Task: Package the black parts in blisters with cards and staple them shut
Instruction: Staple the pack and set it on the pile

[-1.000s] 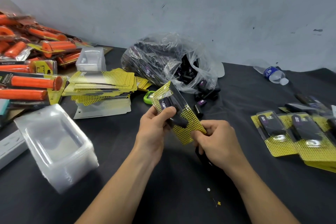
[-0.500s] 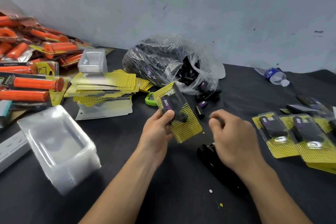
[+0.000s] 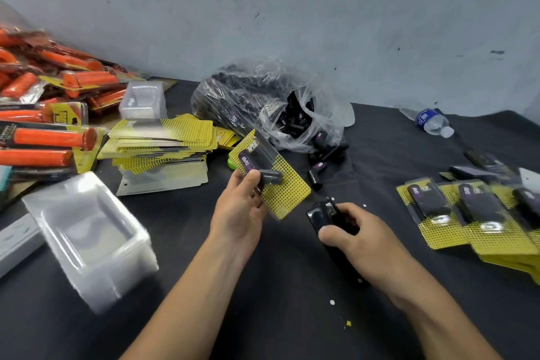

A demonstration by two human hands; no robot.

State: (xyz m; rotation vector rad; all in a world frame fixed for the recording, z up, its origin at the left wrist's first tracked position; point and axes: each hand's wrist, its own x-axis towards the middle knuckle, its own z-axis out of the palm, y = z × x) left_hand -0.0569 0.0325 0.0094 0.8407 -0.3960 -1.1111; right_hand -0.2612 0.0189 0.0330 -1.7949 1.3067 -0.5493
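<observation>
Against the wall, a clear plastic bag (image 3: 251,90) bulges with black parts (image 3: 295,123), and a few loose parts (image 3: 315,180) have spilled from its mouth onto the dark tabletop (image 3: 263,316). Just in front of the bag, the left hand (image 3: 238,207) pinches a tilted blister pack (image 3: 280,184), thumb on its clear front; one black part sits inside over a yellow dotted card. Further in front, to the bag's right, the right hand (image 3: 359,240) curls its fingers round a black stapler (image 3: 324,215). Left of the bag lie a stack of yellow cards (image 3: 163,140) and, nearer, empty clear blisters (image 3: 87,231); right of it, finished packs (image 3: 467,213). Half a second ago the right hand hovered open above the stapler; now it grips it. The left hand's hold is unchanged.
</observation>
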